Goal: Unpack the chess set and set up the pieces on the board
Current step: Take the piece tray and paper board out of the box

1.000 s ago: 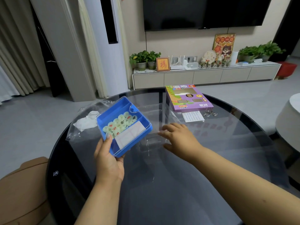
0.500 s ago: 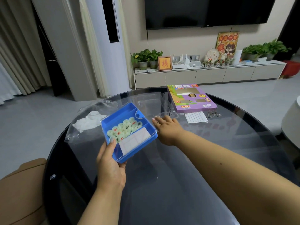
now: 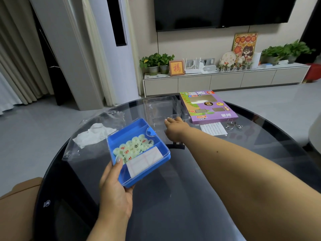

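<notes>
The left hand [image 3: 115, 186] holds a blue plastic tray [image 3: 139, 150] by its near corner, thumb laid over the rim and fingers curled underneath, keeping it lifted and tilted above the dark glass counter [image 3: 191, 197]. In the tray's middle compartment lies a cluster of pale round xiangqi pieces [image 3: 132, 148] marked with red and black characters; a folded white sheet with red lines [image 3: 144, 161] fills the compartment nearest the person, and the far compartment holds nothing visible. The right hand [image 3: 175, 126] reaches far across the counter, fingers stretched out and fairly flat against a clear plastic lid [image 3: 161, 108] that rests on the glass just beside a purple game box [image 3: 209, 106]. Whether the fingers pinch the lid's edge I cannot tell. A printed leaflet [image 3: 212, 128] and a small metal wire puzzle [image 3: 233, 126] lie near the box. To the left, a crumpled clear bag [image 3: 97, 134] with white paper inside sits on the counter.
</notes>
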`<state>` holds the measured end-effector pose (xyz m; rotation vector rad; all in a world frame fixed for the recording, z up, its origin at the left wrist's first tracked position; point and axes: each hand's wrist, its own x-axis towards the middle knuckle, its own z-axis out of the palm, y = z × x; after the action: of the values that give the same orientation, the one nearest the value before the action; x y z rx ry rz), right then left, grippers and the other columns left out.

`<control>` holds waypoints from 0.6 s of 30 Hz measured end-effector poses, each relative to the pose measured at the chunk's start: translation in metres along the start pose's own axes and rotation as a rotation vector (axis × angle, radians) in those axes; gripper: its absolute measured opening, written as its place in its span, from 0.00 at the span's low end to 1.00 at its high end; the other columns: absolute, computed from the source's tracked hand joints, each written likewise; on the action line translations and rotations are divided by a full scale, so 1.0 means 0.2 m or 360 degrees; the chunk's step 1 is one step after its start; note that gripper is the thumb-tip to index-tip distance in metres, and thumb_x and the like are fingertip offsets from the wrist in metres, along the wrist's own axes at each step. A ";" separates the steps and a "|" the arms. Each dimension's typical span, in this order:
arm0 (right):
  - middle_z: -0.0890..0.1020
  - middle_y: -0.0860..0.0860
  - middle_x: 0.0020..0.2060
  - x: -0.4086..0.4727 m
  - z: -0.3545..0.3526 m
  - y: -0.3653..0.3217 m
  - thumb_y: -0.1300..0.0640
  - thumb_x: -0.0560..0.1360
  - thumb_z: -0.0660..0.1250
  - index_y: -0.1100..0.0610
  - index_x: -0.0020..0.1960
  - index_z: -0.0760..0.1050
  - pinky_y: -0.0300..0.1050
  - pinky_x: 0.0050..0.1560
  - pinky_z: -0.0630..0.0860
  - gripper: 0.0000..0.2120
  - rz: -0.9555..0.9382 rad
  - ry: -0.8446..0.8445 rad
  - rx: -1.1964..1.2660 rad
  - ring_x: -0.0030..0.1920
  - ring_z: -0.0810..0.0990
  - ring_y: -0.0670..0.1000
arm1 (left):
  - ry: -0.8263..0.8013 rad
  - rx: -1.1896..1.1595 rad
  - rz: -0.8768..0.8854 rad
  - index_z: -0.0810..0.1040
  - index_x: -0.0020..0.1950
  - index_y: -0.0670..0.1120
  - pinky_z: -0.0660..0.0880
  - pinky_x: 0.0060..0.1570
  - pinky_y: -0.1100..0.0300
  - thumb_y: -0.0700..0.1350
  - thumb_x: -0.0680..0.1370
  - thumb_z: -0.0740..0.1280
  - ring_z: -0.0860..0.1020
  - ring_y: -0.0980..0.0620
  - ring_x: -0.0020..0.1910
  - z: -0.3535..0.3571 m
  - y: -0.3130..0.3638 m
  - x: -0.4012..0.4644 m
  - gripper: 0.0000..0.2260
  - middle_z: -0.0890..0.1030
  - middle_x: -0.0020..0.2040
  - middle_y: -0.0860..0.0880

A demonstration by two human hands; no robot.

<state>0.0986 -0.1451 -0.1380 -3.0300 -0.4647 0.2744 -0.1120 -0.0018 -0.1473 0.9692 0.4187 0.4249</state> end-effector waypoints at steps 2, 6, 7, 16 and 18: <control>0.47 0.50 0.77 0.02 0.00 -0.01 0.57 0.81 0.49 0.57 0.78 0.44 0.56 0.74 0.52 0.27 0.0029 -0.0002 0.0041 0.76 0.44 0.57 | -0.0025 0.0015 -0.0003 0.80 0.52 0.51 0.76 0.37 0.57 0.45 0.80 0.62 0.84 0.56 0.40 0.00 0.00 0.00 0.07 0.86 0.44 0.52; 0.51 0.59 0.76 0.03 -0.04 -0.02 0.58 0.82 0.48 0.58 0.77 0.50 0.56 0.74 0.49 0.24 0.0097 0.0000 0.0107 0.76 0.47 0.60 | -0.0064 0.0040 -0.0008 0.80 0.53 0.50 0.76 0.40 0.55 0.44 0.80 0.61 0.84 0.54 0.42 0.01 0.01 -0.01 0.08 0.86 0.47 0.50; 0.51 0.60 0.76 0.03 -0.04 -0.02 0.59 0.82 0.47 0.57 0.77 0.50 0.57 0.74 0.49 0.24 0.0083 0.0007 0.0053 0.76 0.47 0.60 | -0.0063 0.0050 -0.0005 0.80 0.53 0.50 0.76 0.40 0.55 0.44 0.80 0.61 0.84 0.54 0.42 0.01 0.00 -0.01 0.08 0.86 0.47 0.50; 0.65 0.55 0.73 -0.23 -0.14 -0.03 0.52 0.82 0.50 0.56 0.74 0.61 0.53 0.70 0.58 0.21 0.0066 0.0407 0.1070 0.73 0.60 0.56 | -0.0128 0.0131 -0.0009 0.79 0.54 0.51 0.75 0.40 0.57 0.45 0.81 0.60 0.84 0.56 0.42 0.02 0.00 -0.01 0.09 0.86 0.46 0.53; 0.72 0.53 0.68 -0.35 -0.15 -0.04 0.47 0.80 0.56 0.53 0.72 0.65 0.51 0.65 0.68 0.22 0.0069 0.0528 0.1340 0.67 0.71 0.54 | -0.0185 0.0192 0.0013 0.79 0.58 0.51 0.75 0.41 0.58 0.45 0.82 0.60 0.84 0.56 0.45 0.03 0.00 -0.03 0.10 0.85 0.48 0.53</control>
<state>0.0358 -0.1604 -0.0969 -2.1973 -0.1825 -0.0384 -0.1133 -0.0087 -0.1446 1.1076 0.3380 0.3516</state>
